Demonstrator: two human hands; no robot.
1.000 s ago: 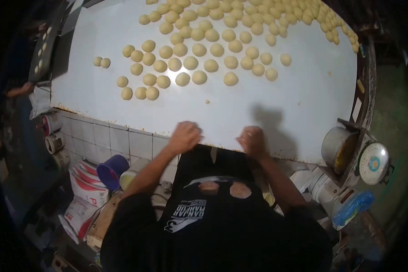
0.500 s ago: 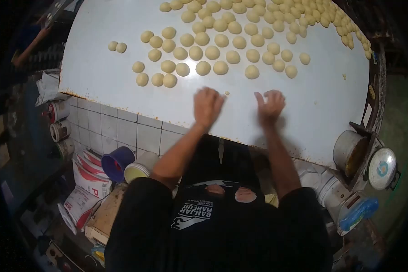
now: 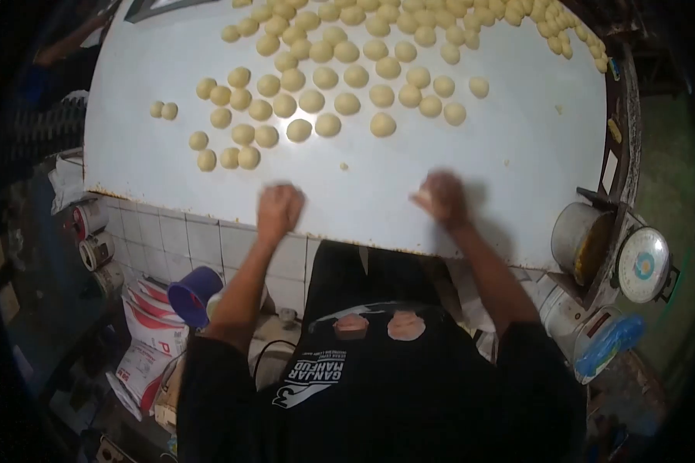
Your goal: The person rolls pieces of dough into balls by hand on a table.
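Many round pale dough balls (image 3: 311, 101) lie in loose rows on the white tabletop (image 3: 517, 201). Over the table's near edge is my left hand (image 3: 280, 210), its fingers curled into a loose fist; whatever may be under them is hidden. My right hand (image 3: 444, 199) is farther right over the table, smeared by motion, with the thumb pointing inward. Its fingers are too blurred to read. Between the hands, a little farther off, sits a tiny dough scrap (image 3: 344, 167). Nearest to my right hand is a single dough ball (image 3: 383, 124).
A metal pot (image 3: 575, 239) and a round dial scale (image 3: 643, 265) stand off the table's right end. Below the left edge are a purple bucket (image 3: 195, 296) and printed sacks (image 3: 148, 339). A grey-framed object (image 3: 162, 8) lies at the far left corner.
My hands have moved apart and the left one has come back toward the table's near edge. The view has shifted right. A grey-framed object now shows at the far left corner.
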